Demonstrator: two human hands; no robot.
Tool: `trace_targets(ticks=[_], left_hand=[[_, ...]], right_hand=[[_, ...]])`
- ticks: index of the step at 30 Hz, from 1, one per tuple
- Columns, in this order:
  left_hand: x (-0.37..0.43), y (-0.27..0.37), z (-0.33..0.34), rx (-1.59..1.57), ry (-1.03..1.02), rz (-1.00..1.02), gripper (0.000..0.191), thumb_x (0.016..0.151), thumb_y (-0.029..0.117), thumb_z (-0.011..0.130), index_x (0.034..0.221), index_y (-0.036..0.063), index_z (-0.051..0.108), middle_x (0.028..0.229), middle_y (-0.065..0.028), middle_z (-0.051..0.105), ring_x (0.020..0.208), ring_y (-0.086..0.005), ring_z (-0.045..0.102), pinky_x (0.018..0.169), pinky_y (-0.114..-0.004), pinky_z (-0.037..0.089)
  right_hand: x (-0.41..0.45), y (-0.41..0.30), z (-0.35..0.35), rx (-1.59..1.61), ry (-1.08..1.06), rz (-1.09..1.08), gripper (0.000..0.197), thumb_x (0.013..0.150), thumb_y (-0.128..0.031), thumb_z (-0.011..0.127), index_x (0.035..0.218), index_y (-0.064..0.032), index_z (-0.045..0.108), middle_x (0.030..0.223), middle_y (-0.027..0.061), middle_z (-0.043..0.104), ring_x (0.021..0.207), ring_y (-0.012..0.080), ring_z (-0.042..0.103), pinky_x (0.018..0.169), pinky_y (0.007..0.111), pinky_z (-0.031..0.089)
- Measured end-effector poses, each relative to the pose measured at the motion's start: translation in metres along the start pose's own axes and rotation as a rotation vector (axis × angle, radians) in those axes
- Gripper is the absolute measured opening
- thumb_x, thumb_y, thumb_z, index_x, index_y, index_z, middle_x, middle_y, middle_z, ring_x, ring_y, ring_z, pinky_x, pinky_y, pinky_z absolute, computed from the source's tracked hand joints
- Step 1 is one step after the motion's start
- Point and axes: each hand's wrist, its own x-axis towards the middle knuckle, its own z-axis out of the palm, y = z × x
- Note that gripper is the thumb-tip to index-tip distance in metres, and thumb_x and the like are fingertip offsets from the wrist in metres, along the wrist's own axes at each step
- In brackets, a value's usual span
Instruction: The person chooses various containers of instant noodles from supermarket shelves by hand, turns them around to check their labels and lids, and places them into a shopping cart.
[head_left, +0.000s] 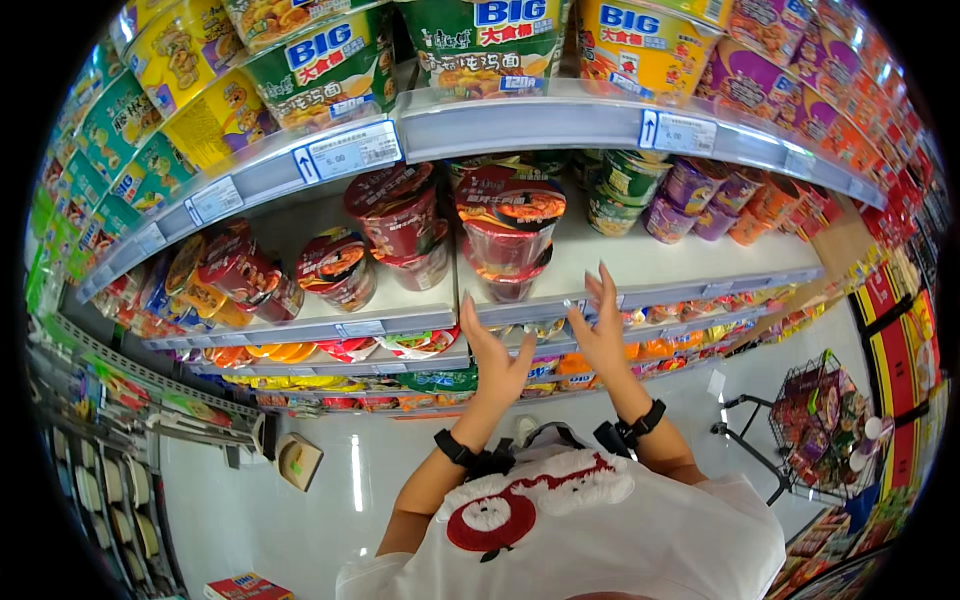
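Before a shelf of instant noodle cups, my left hand (496, 360) is raised with its fingers apart and holds nothing. My right hand (600, 330) is also raised and empty, fingers spread, a little to the right. Just beyond both hands, two dark red instant noodle cups (510, 217) stand stacked near the front edge of the white shelf (630, 262). Another red stack (397, 217) stands to its left, beside a single red noodle cup (335, 270). Green noodle cups (628, 184) and purple noodle cups (686, 191) stand in stacks farther right.
An upper shelf edge (517, 120) with price tags juts out above, bearing large noodle tubs (487, 45). A wire shopping cart (817, 427) with packaged goods stands at the right. A dustpan (298, 461) lies at the left, and a red carton (247, 587) is at the bottom.
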Motion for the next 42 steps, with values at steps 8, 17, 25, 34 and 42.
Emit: trace_targets(ticks=[8, 17, 25, 34, 42], left_hand=[[-0.187, -0.101, -0.033, -0.495, 0.004, -0.864, 0.076, 0.072, 0.016, 0.064, 0.13, 0.0002, 0.017, 0.127, -0.0211, 0.028, 0.119, -0.0289, 0.029, 0.1, -0.037, 0.023], [-0.326, -0.1, -0.108, -0.622, 0.268, -1.991, 0.067, 0.068, 0.035, 0.063, 0.118, 0.0076, 0.027, 0.121, -0.0101, 0.029, 0.112, -0.0242, 0.03, 0.095, -0.042, 0.027], [-0.354, -0.015, 0.045, -0.581, -0.212, -1.806, 0.095, 0.064, 0.06, 0.057, 0.136, 0.0194, 0.011, 0.138, -0.0091, 0.016, 0.124, -0.0231, 0.023, 0.1, -0.042, 0.023], [-0.463, 0.19, 0.271, -0.499, -1.038, -1.591, 0.094, 0.067, 0.058, 0.056, 0.137, 0.0124, 0.013, 0.142, -0.0096, 0.011, 0.131, -0.0236, 0.012, 0.104, -0.04, 0.014], [-0.571, 0.269, 0.327, -0.159, -1.444, -1.716, 0.09, 0.066, 0.056, 0.057, 0.134, 0.0127, 0.017, 0.14, -0.011, 0.014, 0.13, -0.025, 0.014, 0.103, -0.042, 0.016]], right_hand=[[-0.216, 0.088, 0.03, 0.131, 0.012, 0.589, 0.031, 0.083, -0.015, 0.051, 0.112, -0.0051, 0.046, 0.091, 0.0052, 0.059, 0.076, 0.0117, 0.055, 0.063, 0.023, 0.046], [-0.339, 0.041, 0.026, 0.457, 0.008, 1.027, 0.03, 0.081, -0.024, 0.055, 0.105, -0.0071, 0.052, 0.094, 0.0031, 0.056, 0.087, 0.0135, 0.052, 0.074, 0.029, 0.044], [-0.416, 0.041, -0.111, 0.172, 0.113, 0.944, 0.036, 0.081, -0.029, 0.058, 0.107, -0.0055, 0.052, 0.092, 0.0095, 0.06, 0.083, 0.0157, 0.056, 0.072, 0.027, 0.045], [-0.617, 0.075, -0.325, 0.324, 1.157, 1.09, 0.032, 0.083, -0.026, 0.052, 0.104, -0.0029, 0.051, 0.089, 0.0084, 0.06, 0.079, 0.0148, 0.056, 0.066, 0.028, 0.045], [-0.663, 0.028, -0.388, 0.53, 1.587, 1.042, 0.027, 0.084, -0.029, 0.05, 0.1, -0.0068, 0.052, 0.091, 0.0089, 0.06, 0.084, 0.0171, 0.058, 0.07, 0.028, 0.045]])
